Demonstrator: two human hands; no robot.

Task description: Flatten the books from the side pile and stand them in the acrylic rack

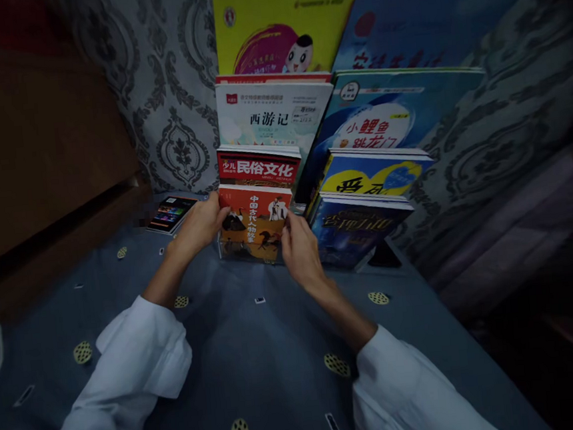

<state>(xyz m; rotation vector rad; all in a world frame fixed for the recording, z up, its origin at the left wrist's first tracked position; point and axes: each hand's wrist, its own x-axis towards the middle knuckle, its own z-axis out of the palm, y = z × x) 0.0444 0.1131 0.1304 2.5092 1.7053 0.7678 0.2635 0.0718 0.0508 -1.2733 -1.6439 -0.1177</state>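
An orange book with figures and horses on its cover stands upright at the front of the left row of books. My left hand grips its left edge near the top, thumb on the cover. On the opposite side my right hand pinches the right edge. Right behind it rises a red book, its lower part hidden. Farther back are a pale book and a tall yellow book. Beside my right hand, a dark blue book fronts the second row.
Behind the dark blue book stand a blue-and-yellow book, a teal book and a large blue book. A small dark booklet lies left of my left hand. Patterned wallpaper backs the grey-blue cloth; brown furniture borders the left.
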